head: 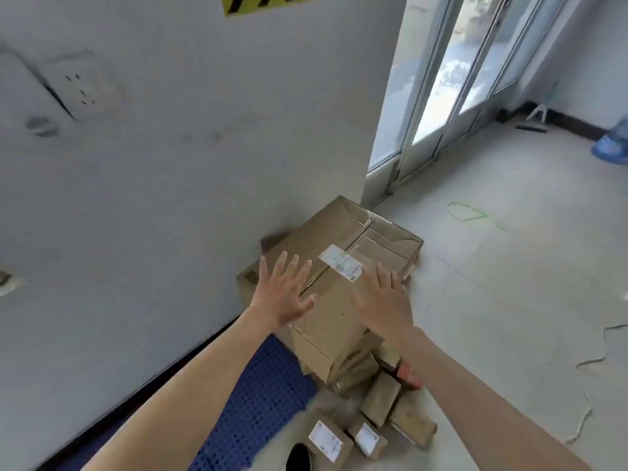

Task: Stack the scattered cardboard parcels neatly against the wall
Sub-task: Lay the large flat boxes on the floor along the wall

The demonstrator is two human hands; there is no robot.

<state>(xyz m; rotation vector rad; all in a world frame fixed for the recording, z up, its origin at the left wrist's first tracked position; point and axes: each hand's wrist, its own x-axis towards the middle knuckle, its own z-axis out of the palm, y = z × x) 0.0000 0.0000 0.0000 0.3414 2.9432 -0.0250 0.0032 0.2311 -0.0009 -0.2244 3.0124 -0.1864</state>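
Observation:
A large taped cardboard parcel [343,260] with a white label lies on top of other parcels beside the white wall [170,181]. My left hand [283,294] is spread flat, fingers straight, over the parcel's left side. Over its right side hovers my right hand [382,297], fingers straight too. I cannot tell whether either palm touches the cardboard. Several small parcels [380,397] lie scattered on the floor in front, two of them with white labels [326,440]. Lower parcels in the pile are mostly hidden.
A blue perforated mat [258,399] lies along the wall's base at the left. Glass doors [452,79] stand at the back right. The tiled floor [509,283] stretches right, with thin strings on it. A blue object [611,144] sits at the far right edge.

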